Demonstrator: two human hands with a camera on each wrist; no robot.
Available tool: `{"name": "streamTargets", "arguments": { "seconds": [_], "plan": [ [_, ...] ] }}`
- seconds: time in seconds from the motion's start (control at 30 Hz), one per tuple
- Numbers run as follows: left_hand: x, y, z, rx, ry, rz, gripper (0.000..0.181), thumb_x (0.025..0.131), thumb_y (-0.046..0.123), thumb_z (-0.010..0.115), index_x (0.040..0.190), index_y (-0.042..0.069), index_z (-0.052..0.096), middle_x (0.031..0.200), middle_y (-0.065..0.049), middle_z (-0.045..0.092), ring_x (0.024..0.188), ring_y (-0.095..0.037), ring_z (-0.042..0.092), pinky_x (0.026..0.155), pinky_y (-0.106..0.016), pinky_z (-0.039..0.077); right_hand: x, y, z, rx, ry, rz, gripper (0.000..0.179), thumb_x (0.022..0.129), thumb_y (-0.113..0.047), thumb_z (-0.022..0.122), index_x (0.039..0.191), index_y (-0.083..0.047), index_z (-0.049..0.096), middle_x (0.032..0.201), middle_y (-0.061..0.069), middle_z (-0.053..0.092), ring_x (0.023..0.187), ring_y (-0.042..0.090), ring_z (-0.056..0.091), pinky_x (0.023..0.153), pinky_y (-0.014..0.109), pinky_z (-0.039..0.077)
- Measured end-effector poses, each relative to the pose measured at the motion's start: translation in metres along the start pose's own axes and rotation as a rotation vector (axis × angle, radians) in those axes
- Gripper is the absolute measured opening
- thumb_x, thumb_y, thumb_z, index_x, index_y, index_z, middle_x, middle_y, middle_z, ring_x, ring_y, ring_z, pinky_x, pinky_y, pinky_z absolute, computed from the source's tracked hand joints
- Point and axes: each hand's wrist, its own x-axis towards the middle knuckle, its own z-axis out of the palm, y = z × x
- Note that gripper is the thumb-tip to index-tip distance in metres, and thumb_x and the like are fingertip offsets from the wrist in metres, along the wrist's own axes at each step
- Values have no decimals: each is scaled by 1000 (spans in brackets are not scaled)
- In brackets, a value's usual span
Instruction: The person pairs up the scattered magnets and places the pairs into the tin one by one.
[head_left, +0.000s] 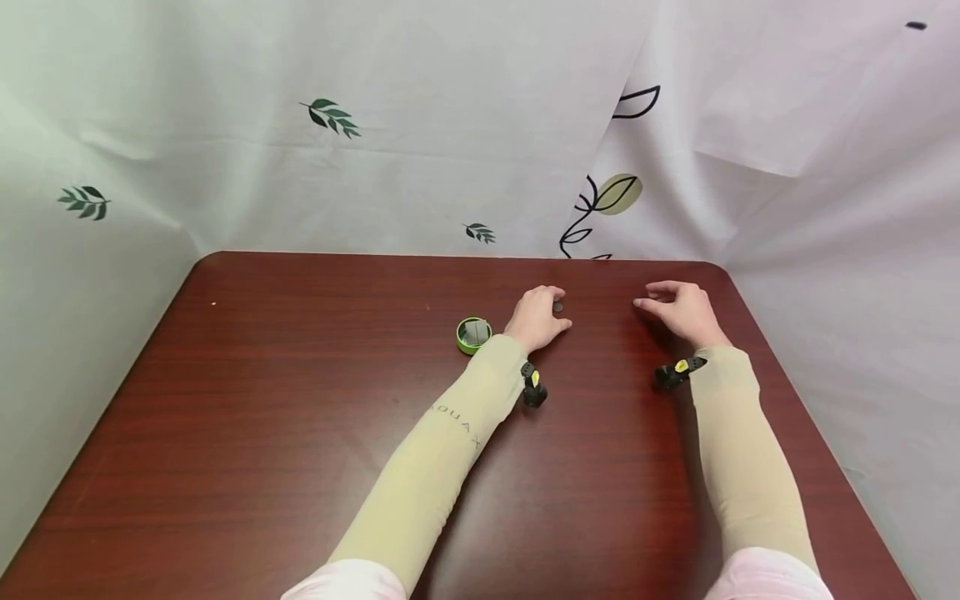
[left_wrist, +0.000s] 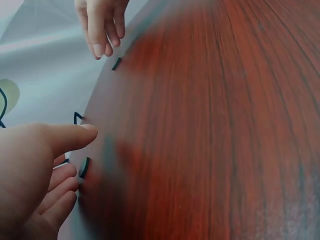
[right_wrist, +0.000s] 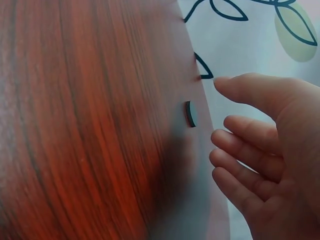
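Note:
My left hand hovers over the far part of the table with thumb and fingers spread apart. A small dark disc lies right by its fingertips; the left wrist view shows that disc beside the fingers, not gripped. My right hand, farther right, has its fingers loosely bent and the thumb apart from them. A second dark disc lies on the table just off its fingertips in the right wrist view. Nothing shows between the right thumb and fingers.
A round green tin stands left of my left hand, with flat grey pieces inside. The brown wooden table ends at a white leaf-patterned cloth behind and at both sides.

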Motion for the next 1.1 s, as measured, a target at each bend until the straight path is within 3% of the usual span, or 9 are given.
{"name": "streamTargets", "arguments": {
  "seconds": [0.27,0.7,1.1],
  "plan": [
    [-1,0,1,13,0,-2,46,95,18,75,139,10,62,124,-4,65,117,-18,59,98,-27,47,3,4,3,-19,-36,-6,43,94,-23,76,126,6,67,111,24,71,101,35,70,90,46,51],
    [-9,0,-3,11,-23,10,22,98,14,69,119,15,75,108,2,70,101,-10,64,86,-22,51,8,7,8,-62,-26,-25,30,94,-20,76,113,4,74,98,19,74,93,32,68,88,46,49],
    [-15,-2,-2,9,-16,11,18,96,15,73,113,18,77,102,6,70,95,-7,63,82,-20,50,9,0,7,-84,-83,-3,23,94,-18,76,106,2,76,94,15,75,91,30,65,87,43,47]
  ]
}}
